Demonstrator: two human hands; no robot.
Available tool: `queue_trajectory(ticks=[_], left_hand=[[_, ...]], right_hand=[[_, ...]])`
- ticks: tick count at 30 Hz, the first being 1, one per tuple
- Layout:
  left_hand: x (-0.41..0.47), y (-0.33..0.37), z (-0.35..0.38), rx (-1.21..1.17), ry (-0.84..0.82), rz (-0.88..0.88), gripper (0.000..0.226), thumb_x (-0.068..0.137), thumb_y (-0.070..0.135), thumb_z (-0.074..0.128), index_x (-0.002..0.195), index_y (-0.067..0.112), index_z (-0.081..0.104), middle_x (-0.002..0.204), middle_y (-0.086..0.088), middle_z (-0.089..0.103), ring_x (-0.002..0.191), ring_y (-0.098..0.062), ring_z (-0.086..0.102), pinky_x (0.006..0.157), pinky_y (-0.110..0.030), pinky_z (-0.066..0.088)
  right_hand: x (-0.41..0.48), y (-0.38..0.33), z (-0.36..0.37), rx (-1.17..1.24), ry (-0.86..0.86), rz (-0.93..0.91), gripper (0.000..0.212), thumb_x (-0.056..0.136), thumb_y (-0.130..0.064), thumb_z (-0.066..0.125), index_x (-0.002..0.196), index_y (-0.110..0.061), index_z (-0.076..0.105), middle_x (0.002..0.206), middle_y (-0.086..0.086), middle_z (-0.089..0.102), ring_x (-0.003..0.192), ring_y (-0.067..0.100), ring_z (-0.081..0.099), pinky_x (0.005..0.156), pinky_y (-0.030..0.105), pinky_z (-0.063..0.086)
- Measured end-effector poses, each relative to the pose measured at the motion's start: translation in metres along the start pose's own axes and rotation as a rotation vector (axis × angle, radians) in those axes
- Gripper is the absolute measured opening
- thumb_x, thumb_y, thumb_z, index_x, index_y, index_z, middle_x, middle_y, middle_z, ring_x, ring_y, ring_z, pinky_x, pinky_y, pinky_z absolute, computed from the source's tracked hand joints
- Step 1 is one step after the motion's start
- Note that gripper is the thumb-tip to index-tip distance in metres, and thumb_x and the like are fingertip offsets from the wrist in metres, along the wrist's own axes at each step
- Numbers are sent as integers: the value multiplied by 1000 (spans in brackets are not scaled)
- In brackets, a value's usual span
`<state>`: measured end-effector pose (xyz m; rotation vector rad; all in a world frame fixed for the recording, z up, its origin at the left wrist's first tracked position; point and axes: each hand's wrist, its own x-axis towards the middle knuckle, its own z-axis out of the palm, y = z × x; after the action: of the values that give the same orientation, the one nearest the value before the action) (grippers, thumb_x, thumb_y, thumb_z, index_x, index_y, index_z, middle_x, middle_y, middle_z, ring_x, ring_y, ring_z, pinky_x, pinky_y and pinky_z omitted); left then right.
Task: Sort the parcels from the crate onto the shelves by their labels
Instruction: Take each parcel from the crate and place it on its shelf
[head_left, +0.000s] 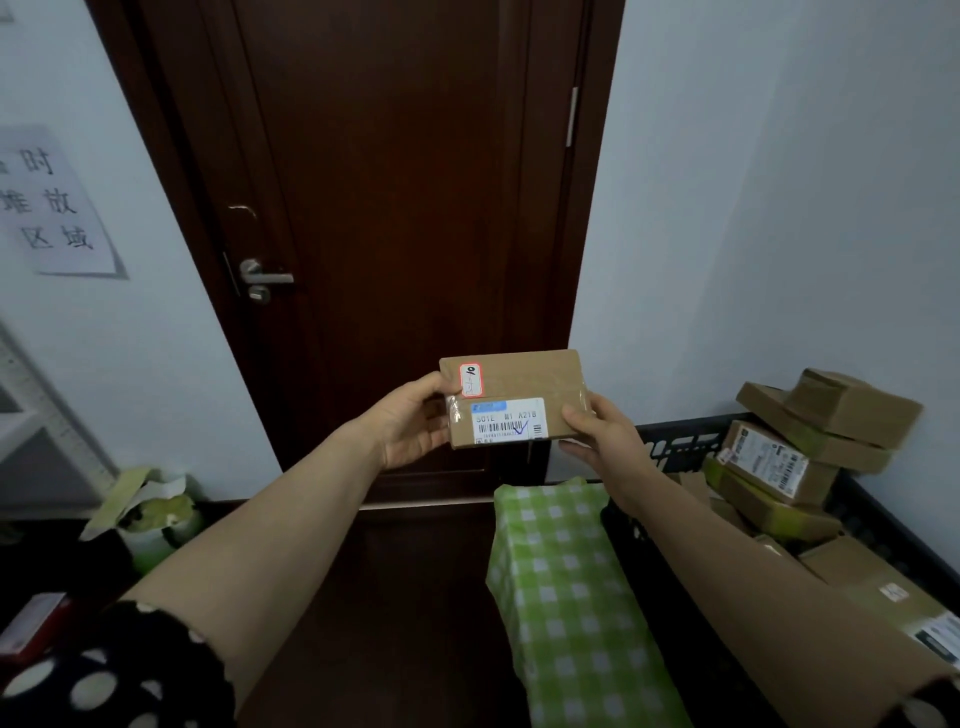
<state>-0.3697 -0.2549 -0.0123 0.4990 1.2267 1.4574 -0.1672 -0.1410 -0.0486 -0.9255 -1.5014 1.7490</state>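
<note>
Brown parcel (511, 400) tight in left grip (410, 423) and right grip (605, 439); black crate (680, 444) alongside, full of stacked cardboard boxes (779, 467).

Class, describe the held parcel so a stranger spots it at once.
Find the dark wooden door. Before its lower half, the left hand and right hand grip a flat brown parcel. Unlike those piled in the black crate, it is aloft.

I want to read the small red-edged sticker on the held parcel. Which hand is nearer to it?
Left. The left hand grips the parcel end right beside the red-edged sticker; the right hand grips the opposite end, beyond the white label.
</note>
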Motion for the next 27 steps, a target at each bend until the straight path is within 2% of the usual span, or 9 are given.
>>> queue_trajectory(ticks=[3,8,11,14,16,19,22,24,27], left_hand=[[-8,3,-5,43,2,25,21,87,11,53,106,12,61,112,-12,59,99,-23,57,94,-37,47],[-20,8,-16,272,-73,26,37,72,17,63,107,29,64,107,-2,65,103,-18,56,94,-38,41],[-23,7,-21,271,-29,52,35,75,14,69,108,25,67,103,-2,70,109,-19,58,99,-40,43],[-28,13,-22,243,-3,102,38,68,12,73,106,16,69,101,-6,72,108,-20,63,98,-37,47],[-32,19,-24,292,-13,111,46,66,12,74,111,13,68,100,-7,71,104,-20,64,97,-36,47],[-36,28,-25,381,-51,116,50,65,12,73,114,11,67,100,-9,71,100,-20,66,92,-34,49],[-39,31,-20,423,-70,122,49,66,10,72,115,10,67,101,-9,70,98,-19,66,91,-33,50],[-40,31,-18,432,-71,130,49,67,10,72,116,9,66,102,-10,70,99,-19,66,91,-32,49],[-41,32,-17,452,-77,135,46,70,8,71,116,8,65,101,-9,70,98,-18,66,88,-30,49]], right_hand=[[-3,-1,7,3,-24,9,45,90,-13,59,133,-13,48,121,8,61,112,22,59,96,39,48],[-10,3,17,249,-139,107,38,87,2,56,123,-10,53,115,11,64,107,26,62,100,46,46],[-16,14,22,313,-159,159,48,82,4,61,127,-8,47,117,13,62,108,28,61,99,46,45],[-19,15,23,247,-239,168,75,66,-12,80,132,-9,45,127,14,59,115,30,58,103,49,43],[-17,9,20,209,-232,140,93,56,-24,85,137,-13,42,130,10,57,121,26,54,110,49,34],[-14,-4,17,46,-244,68,83,66,-25,74,140,-17,39,123,1,58,114,14,53,111,38,31],[-17,-11,24,-161,-355,58,86,61,-26,79,138,-15,43,123,3,61,116,17,56,108,39,39],[-19,-9,30,-192,-395,60,85,57,-23,82,134,-11,49,119,5,65,112,18,61,101,39,46],[-22,-5,35,-166,-405,46,77,57,-18,81,129,-12,54,115,6,68,108,18,65,96,38,50]])
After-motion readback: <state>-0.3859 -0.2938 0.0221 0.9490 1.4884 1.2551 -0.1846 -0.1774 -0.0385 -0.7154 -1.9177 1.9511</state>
